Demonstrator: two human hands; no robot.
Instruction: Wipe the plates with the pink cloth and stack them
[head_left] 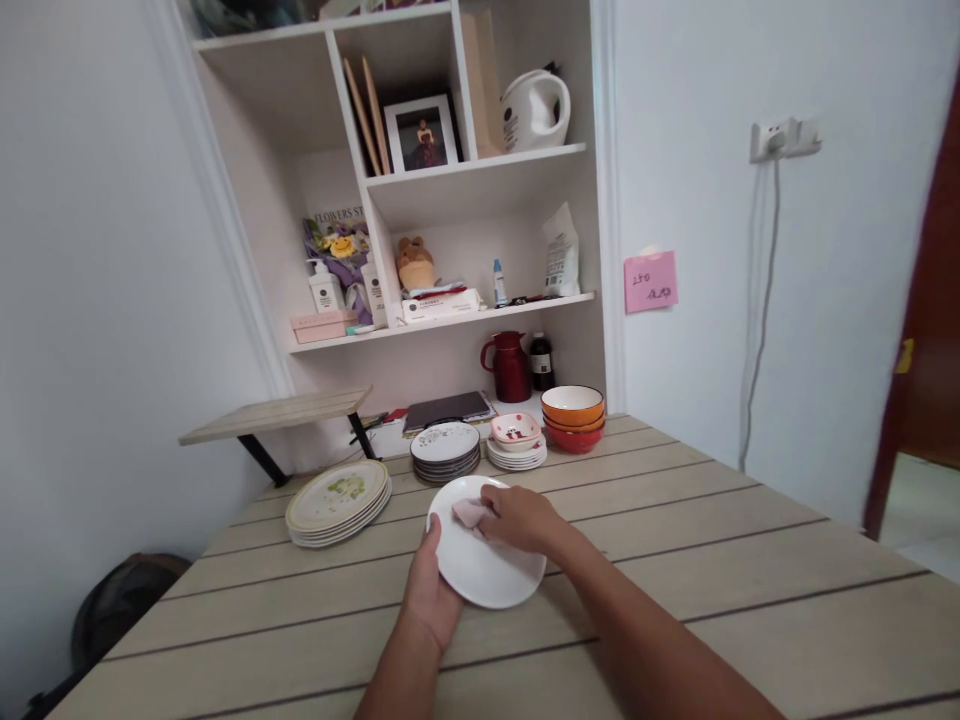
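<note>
The white plate (495,575) is at the lower centre of the frame, held tilted above the wooden table (750,570). The left hand (433,590) grips it at its left edge: the thumb lies along the rim, and the other fingers go under the plate, so I cannot tell if they are spread or pressed together. The right hand (521,518) is over the upper part of the plate, its fingers bent and pinching a pale pink cloth (469,514), which touches the plate's surface.

Behind the hands, other dishes stand on the table. Left of the centre is a stack of large plates (337,500) with a green picture on the top one. Near the middle is a stack of dark-rimmed plates (445,442). Just to its right, a small patterned bowl (515,430) sits upon small white plates (517,460), and beside them are orange and red bowls (574,412), placed one inside another.
</note>
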